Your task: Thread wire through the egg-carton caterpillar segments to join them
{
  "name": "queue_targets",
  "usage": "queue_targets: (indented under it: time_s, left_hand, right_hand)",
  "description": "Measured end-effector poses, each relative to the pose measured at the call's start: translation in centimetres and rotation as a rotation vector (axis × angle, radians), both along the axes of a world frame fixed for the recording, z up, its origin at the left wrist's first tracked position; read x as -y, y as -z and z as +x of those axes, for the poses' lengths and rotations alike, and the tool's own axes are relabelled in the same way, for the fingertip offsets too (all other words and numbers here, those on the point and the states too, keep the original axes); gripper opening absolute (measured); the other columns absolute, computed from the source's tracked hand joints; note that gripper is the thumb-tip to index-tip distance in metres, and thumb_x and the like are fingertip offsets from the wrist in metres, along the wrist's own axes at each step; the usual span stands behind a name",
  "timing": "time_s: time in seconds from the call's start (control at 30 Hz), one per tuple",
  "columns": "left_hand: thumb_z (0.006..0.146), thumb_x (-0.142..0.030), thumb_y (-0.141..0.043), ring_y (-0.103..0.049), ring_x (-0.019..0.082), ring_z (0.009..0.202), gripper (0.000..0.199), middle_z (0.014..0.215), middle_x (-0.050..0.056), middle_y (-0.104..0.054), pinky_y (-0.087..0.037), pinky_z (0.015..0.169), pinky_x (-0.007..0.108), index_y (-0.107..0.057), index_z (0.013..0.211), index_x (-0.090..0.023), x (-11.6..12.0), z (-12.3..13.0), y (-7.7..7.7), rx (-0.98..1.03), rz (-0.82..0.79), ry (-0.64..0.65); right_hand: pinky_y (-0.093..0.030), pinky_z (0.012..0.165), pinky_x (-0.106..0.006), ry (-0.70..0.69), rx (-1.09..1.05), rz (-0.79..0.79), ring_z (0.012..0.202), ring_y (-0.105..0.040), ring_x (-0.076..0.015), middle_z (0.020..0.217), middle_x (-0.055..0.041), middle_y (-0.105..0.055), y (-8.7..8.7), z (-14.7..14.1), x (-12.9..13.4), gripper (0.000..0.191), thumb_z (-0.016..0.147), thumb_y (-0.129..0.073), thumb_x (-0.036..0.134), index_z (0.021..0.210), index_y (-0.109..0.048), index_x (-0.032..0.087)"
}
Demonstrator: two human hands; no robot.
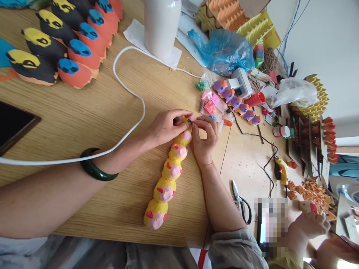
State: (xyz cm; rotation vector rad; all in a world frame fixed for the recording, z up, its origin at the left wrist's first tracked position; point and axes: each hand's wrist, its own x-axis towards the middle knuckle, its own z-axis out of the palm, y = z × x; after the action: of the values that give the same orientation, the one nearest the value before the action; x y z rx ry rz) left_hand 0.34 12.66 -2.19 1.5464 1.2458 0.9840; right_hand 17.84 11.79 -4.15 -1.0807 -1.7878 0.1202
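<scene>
A row of yellow rounded shapes point(168, 181) with pink faces and red bits at the sides lies on the wooden table, slanting away from me. Its far end is between my hands. My left hand point(171, 127) grips that end, fingers curled round the far side and thumb along the near side. With thumb and index finger pinched together, my right hand point(206, 136) holds a small black loop point(189, 121) against the last yellow shape. A green bangle point(98, 168) circles my left wrist.
Black, yellow, orange and blue painted rows point(81, 56) stand at the back left, near a white cylinder point(161, 28). A white cable point(143, 104) crosses the table. Scissors point(241, 203) lie to the right. Another person's hand point(308, 224) shows at the lower right.
</scene>
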Motion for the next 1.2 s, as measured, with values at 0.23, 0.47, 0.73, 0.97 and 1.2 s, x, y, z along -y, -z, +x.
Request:
queue_targets:
  time_s: [0.23,0.47,0.73,0.97,1.2]
  left_hand:
    - [0.082,-0.029,-0.062,-0.053,0.015,0.067,0.05,0.077,0.0,-0.067,-0.046,0.067,0.026,-0.08,0.127,-0.015,-0.01,0.02,0.07,-0.001,0.019,-0.01]
    - [0.082,-0.027,-0.062,-0.055,0.015,0.068,0.05,0.08,0.001,-0.07,-0.047,0.07,0.027,-0.08,0.128,-0.015,0.07,-0.01,-0.1,-0.001,0.001,-0.008]
    - [0.083,-0.026,-0.063,-0.059,0.015,0.072,0.051,0.095,0.004,-0.078,-0.05,0.074,0.028,-0.079,0.13,-0.015,0.12,0.02,-0.12,0.006,0.002,-0.004]
    - [0.085,-0.028,-0.062,-0.059,0.016,0.072,0.047,0.087,0.003,-0.076,-0.049,0.074,0.028,-0.079,0.126,-0.013,0.1,0.0,-0.01,0.007,0.01,-0.012]
    - [0.089,-0.036,-0.066,-0.061,0.016,0.075,0.046,0.096,0.006,-0.079,-0.05,0.075,0.029,-0.079,0.127,-0.014,0.12,0.17,0.06,0.034,0.02,-0.017]
  right_hand:
    - [-0.057,0.092,-0.044,0.013,0.01,-0.089,0.101,-0.067,-0.0204,0.103,-0.0027,-0.071,-0.26,0.0,0.27,0.007,0.101,-0.065,0.025,0.097,-0.069,0.027]
    - [-0.061,0.085,-0.04,0.035,0.03,-0.107,0.1,-0.069,-0.0189,0.105,-0.0033,-0.071,-0.08,-0.05,0.33,0.006,0.102,-0.065,0.025,0.097,-0.068,0.026]
    - [-0.064,0.076,-0.033,0.007,-0.067,-0.136,0.101,-0.069,-0.0176,0.107,-0.0032,-0.07,-0.05,-0.23,0.39,0.003,0.101,-0.065,0.022,0.099,-0.065,0.025]
    - [-0.064,0.077,-0.031,-0.04,-0.135,-0.162,0.105,-0.07,-0.0172,0.11,-0.0039,-0.069,-0.08,-0.02,0.47,0.01,0.102,-0.06,0.02,0.106,-0.066,0.027]
    - [-0.061,0.087,-0.039,-0.025,-0.151,-0.132,0.105,-0.069,-0.0191,0.107,-0.0045,-0.069,0.08,-0.05,0.36,0.021,0.099,-0.051,0.012,0.098,-0.067,0.026]
